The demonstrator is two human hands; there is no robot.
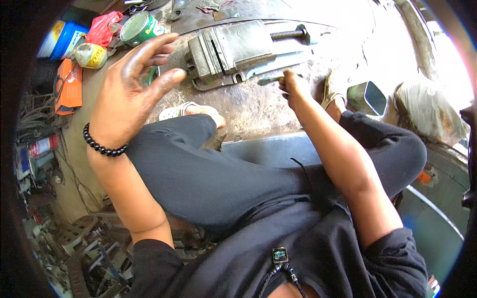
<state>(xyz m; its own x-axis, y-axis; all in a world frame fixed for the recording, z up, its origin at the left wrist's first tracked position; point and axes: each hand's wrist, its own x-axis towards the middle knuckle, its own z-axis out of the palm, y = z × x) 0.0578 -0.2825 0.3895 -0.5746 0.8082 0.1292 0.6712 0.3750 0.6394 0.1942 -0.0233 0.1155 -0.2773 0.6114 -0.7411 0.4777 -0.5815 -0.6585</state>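
A grey metal machine vise [248, 42] lies on the worn floor in front of me, its threaded screw [288, 35] toward the right. My left hand [136, 79] is raised to the left of the vise, fingers curved and thumb apart, holding nothing. Just behind its fingers a green curved thing [151, 74] shows in part. My right hand [295, 88] is closed on a slender dark tool [269, 79], its flat end pointing left beside the vise's near edge. I cannot make out the tool's exact kind.
At the far left stand a green can [139, 29], a red plastic bag [103, 30], a blue bucket [67, 39], a yellow-labelled container [90, 54] and an orange box [68, 87]. A square metal tube [367, 98] and a whitish sack [430, 109] sit right. Cables and scrap metal lie left.
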